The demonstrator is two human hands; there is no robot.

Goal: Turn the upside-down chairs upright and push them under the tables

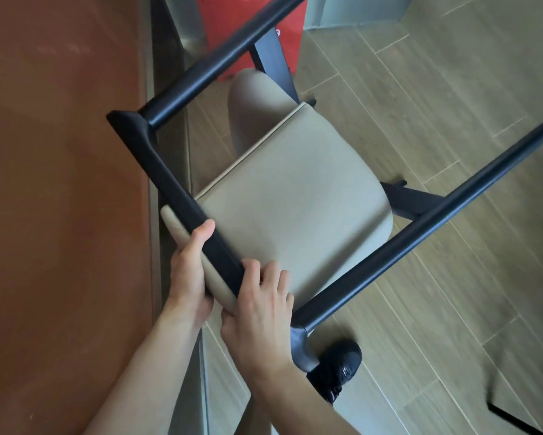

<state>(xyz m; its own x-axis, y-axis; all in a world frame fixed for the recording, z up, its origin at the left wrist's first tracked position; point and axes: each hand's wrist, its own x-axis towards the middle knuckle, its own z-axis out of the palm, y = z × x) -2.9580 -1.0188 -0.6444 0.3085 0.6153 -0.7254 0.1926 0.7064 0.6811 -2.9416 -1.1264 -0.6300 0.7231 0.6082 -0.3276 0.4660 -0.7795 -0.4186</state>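
A chair with a beige padded seat (292,208) and a black frame (169,180) is held tipped in the air beside the reddish-brown table (59,199), its two near legs pointing up and away past the camera. My left hand (188,277) grips the black front rail and the beige seat edge, thumb on top. Just to its right, my right hand (260,306) holds the same rail, with its fingers spread onto the seat's surface. The beige backrest (251,98) hangs low at the far side, near the floor.
The table's edge (152,215) runs down the left of the chair. A red object (251,36) stands at the top behind the chair. Wood-look floor tiles (436,89) fill the right. My black shoe (339,368) is on the floor below the chair.
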